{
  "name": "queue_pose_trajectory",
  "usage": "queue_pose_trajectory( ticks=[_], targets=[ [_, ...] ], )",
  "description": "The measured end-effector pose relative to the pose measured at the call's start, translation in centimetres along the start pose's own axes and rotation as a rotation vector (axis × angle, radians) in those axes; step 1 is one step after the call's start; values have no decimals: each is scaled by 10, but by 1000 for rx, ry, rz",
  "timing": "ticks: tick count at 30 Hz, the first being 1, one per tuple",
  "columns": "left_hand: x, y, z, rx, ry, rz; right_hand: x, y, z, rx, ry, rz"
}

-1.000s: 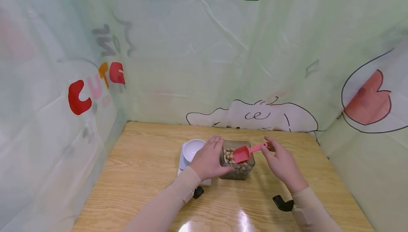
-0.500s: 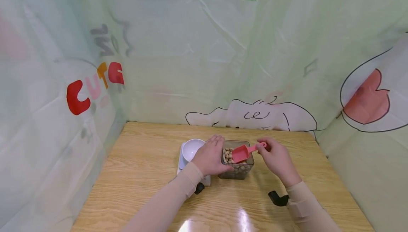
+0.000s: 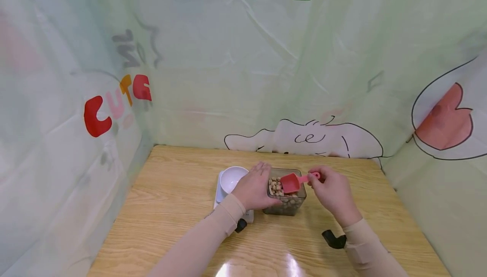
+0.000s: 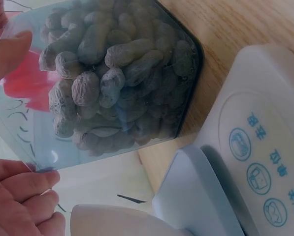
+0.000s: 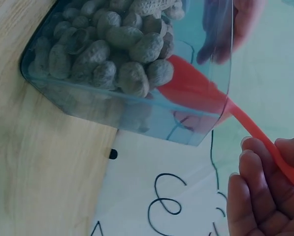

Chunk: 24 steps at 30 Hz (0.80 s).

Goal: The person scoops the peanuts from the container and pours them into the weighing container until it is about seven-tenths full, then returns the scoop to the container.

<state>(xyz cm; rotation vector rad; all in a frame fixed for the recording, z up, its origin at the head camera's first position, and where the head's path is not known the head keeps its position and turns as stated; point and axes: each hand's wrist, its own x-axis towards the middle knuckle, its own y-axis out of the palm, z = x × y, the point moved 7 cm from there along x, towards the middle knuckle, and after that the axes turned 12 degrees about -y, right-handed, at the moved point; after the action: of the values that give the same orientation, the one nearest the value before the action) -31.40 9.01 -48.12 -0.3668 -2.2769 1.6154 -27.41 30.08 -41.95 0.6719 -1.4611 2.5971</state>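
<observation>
A clear grey-tinted container [image 3: 279, 210] of unshelled peanuts [image 4: 107, 83] stands on the table. My left hand [image 3: 255, 190] grips it near the rim, thumb on one side and fingers on the other. A red scoop [image 3: 290, 183] rests with its blade inside, against the peanuts, and its handle leans out over the right rim. Thumb and fingers of my right hand [image 3: 335, 190] pinch that handle, clearly seen in the right wrist view. Left of the container, partly hidden behind my left hand, a white bowl [image 3: 231, 176] sits on a white kitchen scale [image 4: 265, 123].
The wooden table [image 3: 171, 209] extends around these things on all sides. Printed cloth [image 3: 213, 78] hangs behind it and along both sides. Black camera pieces [image 3: 334, 239] stick out from each wrist.
My right hand has moved left along the scoop's handle and closed its fingers round it. Scoop and container stay about where they were; my left hand keeps its hold.
</observation>
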Motion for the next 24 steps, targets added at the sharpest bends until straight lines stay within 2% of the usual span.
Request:
queue_pose_trajectory(
  ticks=[5, 9, 16, 21, 24],
  targets=[
    [0, 0, 0, -5, 8, -3, 0, 1, 22, -139, -198, -63],
    [2, 2, 1, 2, 9, -1, 3, 4, 31, -146, -255, -8],
    [3, 5, 2, -6, -4, 17, 8, 5, 15, -47, -134, 115],
    [4, 5, 2, -19, -13, 21, 11, 7, 4, 13, -56, 124],
    [4, 5, 2, -17, -15, 18, 11, 11, -3, 85, 39, 134]
  ],
)
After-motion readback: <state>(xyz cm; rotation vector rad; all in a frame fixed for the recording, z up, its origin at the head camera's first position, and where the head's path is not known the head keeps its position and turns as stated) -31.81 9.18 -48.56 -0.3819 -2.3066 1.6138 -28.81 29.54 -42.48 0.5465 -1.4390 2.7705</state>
